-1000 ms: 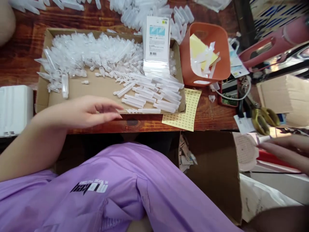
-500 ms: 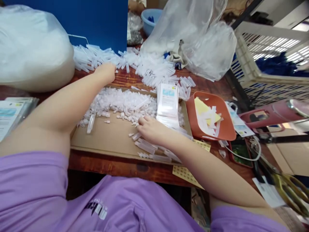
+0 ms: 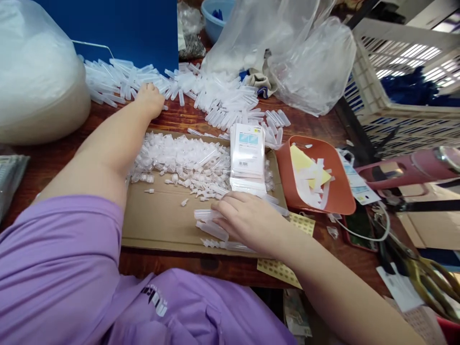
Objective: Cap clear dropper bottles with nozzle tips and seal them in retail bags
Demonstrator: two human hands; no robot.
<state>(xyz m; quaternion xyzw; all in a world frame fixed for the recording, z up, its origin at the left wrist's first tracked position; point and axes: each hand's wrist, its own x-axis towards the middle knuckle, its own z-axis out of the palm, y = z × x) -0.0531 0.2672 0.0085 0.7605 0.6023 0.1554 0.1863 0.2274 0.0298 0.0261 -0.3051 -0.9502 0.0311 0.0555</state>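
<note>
Clear tubes (image 3: pixel 212 230) touched by right fingers (image 3: pixel 224 211), held together, heaped tubes (image 3: pixel 124 79) beyond left fingers (image 3: pixel 150 88), grip unclear.

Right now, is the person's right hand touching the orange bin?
Apart. The head view shows a plain gap: part of the cardboard tray and some clear tubes show between the right hand and the orange bin.

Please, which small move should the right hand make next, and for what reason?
Probably the right hand should close on one translucent tube and lift it gently. Its fingers are at the tubes in the cardboard tray, though any grip is hidden. The left hand is away, at the tube pile beyond the tray.
</note>
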